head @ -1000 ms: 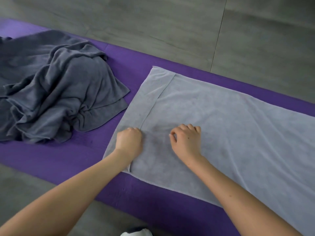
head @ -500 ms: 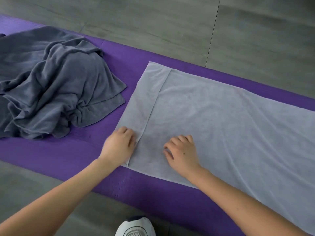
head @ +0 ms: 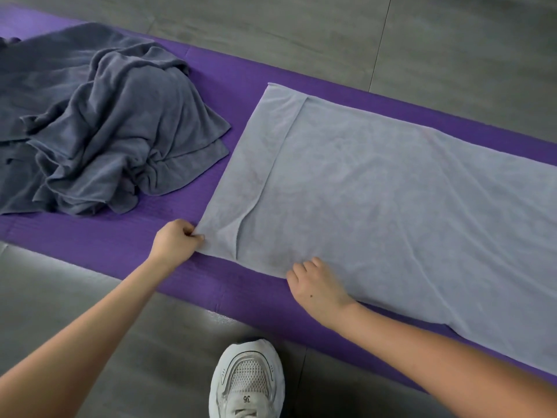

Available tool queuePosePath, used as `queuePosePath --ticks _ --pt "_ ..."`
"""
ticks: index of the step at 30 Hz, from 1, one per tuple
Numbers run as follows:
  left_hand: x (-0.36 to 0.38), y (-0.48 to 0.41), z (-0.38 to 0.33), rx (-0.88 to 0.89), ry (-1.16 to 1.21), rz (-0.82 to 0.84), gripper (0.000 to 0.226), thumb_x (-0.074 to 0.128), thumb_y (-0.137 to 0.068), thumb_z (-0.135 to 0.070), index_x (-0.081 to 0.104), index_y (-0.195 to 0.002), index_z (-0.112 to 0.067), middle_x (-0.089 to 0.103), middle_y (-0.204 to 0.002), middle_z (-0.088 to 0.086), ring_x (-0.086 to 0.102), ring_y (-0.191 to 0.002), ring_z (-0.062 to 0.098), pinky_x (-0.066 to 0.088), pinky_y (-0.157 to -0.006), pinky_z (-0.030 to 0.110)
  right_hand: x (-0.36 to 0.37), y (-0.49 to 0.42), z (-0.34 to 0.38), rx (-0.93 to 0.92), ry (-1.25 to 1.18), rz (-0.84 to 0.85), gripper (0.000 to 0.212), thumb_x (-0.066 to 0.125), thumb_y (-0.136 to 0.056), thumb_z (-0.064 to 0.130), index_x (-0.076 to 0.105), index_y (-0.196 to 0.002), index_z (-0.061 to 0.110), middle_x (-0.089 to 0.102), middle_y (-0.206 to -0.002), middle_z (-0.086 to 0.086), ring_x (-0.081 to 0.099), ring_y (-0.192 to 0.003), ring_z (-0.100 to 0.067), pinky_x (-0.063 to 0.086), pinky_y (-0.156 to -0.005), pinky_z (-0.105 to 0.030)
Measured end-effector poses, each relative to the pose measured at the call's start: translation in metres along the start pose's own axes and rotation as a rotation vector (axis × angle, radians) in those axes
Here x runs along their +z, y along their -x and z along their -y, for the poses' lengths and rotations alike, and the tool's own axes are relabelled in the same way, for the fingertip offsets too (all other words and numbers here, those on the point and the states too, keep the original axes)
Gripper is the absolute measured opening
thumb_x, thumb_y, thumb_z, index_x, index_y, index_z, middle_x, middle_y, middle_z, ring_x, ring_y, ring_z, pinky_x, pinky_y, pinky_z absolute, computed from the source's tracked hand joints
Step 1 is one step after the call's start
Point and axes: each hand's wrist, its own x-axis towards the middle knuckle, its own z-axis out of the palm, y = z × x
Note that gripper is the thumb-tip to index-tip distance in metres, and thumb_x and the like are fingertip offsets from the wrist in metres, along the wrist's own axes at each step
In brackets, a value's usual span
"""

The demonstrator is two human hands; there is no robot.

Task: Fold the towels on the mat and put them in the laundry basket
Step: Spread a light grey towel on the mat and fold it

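Note:
A light grey towel (head: 391, 191) lies spread flat along the purple mat (head: 241, 76), its left end folded over in a narrow flap. My left hand (head: 174, 241) pinches the towel's near left corner. My right hand (head: 316, 286) rests on the towel's near edge with its fingers curled over the fabric; whether it grips the edge I cannot tell. A heap of dark grey towels (head: 99, 131) lies crumpled on the mat to the left. No laundry basket is in view.
Grey floor tiles (head: 422, 34) surround the mat on the far and near sides. My white sneaker (head: 247, 381) stands on the floor just in front of the mat's near edge.
Both hands slid back toward me from the towel's middle to its near edge. The left hand moved left to the corner and took hold of it.

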Motion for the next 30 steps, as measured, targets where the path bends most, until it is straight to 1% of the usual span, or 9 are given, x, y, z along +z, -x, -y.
queuePosePath --ticks 4,8,12,14,17,18,24,28,30 --pt "-0.002 0.005 0.008 -0.017 -0.171 0.095 0.018 0.063 -0.077 -0.014 0.049 -0.067 -0.007 0.053 -0.065 0.005 0.056 -0.073 0.031 0.032 -0.051 0.029 0.002 0.002 0.017 -0.047 -0.076 0.057 0.017 0.075 -0.053 0.011 0.060 -0.060 0.017 0.055 -0.057 0.000 0.050 -0.048 -0.015 0.042 -0.050 -0.022" --pt "-0.006 0.010 -0.012 0.044 -0.449 -0.052 0.036 0.064 -0.080 -0.027 0.049 -0.105 -0.006 0.050 -0.106 0.018 0.049 -0.099 0.038 0.042 -0.077 0.040 -0.002 0.007 0.005 -0.063 -0.125 0.029 0.017 0.078 -0.056 0.018 0.063 -0.065 0.018 0.056 -0.062 0.002 0.050 -0.053 -0.015 0.040 -0.051 -0.023" --pt "-0.006 0.008 -0.066 0.336 -0.462 -0.117 0.039 0.064 -0.080 -0.021 0.053 -0.114 -0.007 0.049 -0.112 0.019 0.046 -0.104 0.039 0.041 -0.085 0.044 -0.019 0.043 -0.031 -0.145 -0.101 -0.002 0.004 0.062 -0.066 0.019 0.064 -0.065 0.022 0.058 -0.062 0.005 0.052 -0.053 -0.013 0.036 -0.052 -0.021" --pt "0.004 0.010 -0.097 0.515 -0.473 -0.058 0.033 0.060 -0.083 -0.018 0.055 -0.115 -0.008 0.050 -0.113 0.016 0.046 -0.104 0.037 0.042 -0.085 0.041 -0.024 0.075 -0.054 -0.180 -0.056 0.054 0.020 0.044 -0.069 0.021 0.063 -0.065 0.024 0.059 -0.064 0.008 0.054 -0.054 -0.011 0.036 -0.052 -0.021" --pt "0.025 0.019 -0.144 0.759 -0.542 0.076 0.034 0.054 -0.089 -0.020 0.053 -0.121 -0.013 0.047 -0.119 0.011 0.043 -0.112 0.031 0.042 -0.090 0.038 -0.032 0.132 -0.089 -0.194 0.022 0.172 0.008 0.066 -0.058 0.027 0.062 -0.064 0.024 0.058 -0.063 0.008 0.055 -0.054 -0.011 0.038 -0.049 -0.020" --pt "0.033 0.024 -0.160 0.837 -0.588 0.101 0.034 0.053 -0.090 -0.023 0.052 -0.123 -0.014 0.046 -0.121 0.010 0.042 -0.114 0.030 0.042 -0.091 0.037 -0.033 0.151 -0.101 -0.188 0.026 0.208 0.020 0.075 -0.049 0.027 0.061 -0.063 0.023 0.057 -0.062 0.007 0.055 -0.053 -0.012 0.039 -0.048 -0.020" --pt "0.077 0.062 -0.242 1.296 -0.920 0.235 0.032 0.048 -0.093 -0.025 0.050 -0.124 -0.017 0.046 -0.122 0.005 0.043 -0.113 0.025 0.043 -0.089 0.033 -0.024 0.275 -0.136 0.157 -0.012 0.242 0.037 0.080 -0.038 0.022 0.058 -0.069 0.022 0.057 -0.060 0.005 0.054 -0.049 -0.014 0.039 -0.045 -0.020" --pt "0.102 0.095 -0.285 1.748 -0.997 0.346 0.025 0.078 -0.069 -0.022 0.063 -0.089 -0.019 0.058 -0.087 -0.001 0.059 -0.077 0.018 0.047 -0.053 0.021 0.024 0.339 -0.123 0.356 -0.011 0.208 0.033 0.087 -0.046 0.027 0.067 -0.071 0.020 0.060 -0.066 0.001 0.056 -0.054 -0.018 0.044 -0.046 -0.026" --pt "0.120 0.118 -0.302 1.748 -1.094 0.427 0.016 0.064 -0.085 -0.024 0.061 -0.099 -0.017 0.056 -0.097 0.000 0.056 -0.089 0.019 0.044 -0.063 0.023 0.042 0.353 -0.121 0.420 -0.003 0.203 0.034 0.087 -0.048 0.028 0.067 -0.074 0.018 0.061 -0.070 -0.001 0.057 -0.058 -0.020 0.046 -0.049 -0.028"
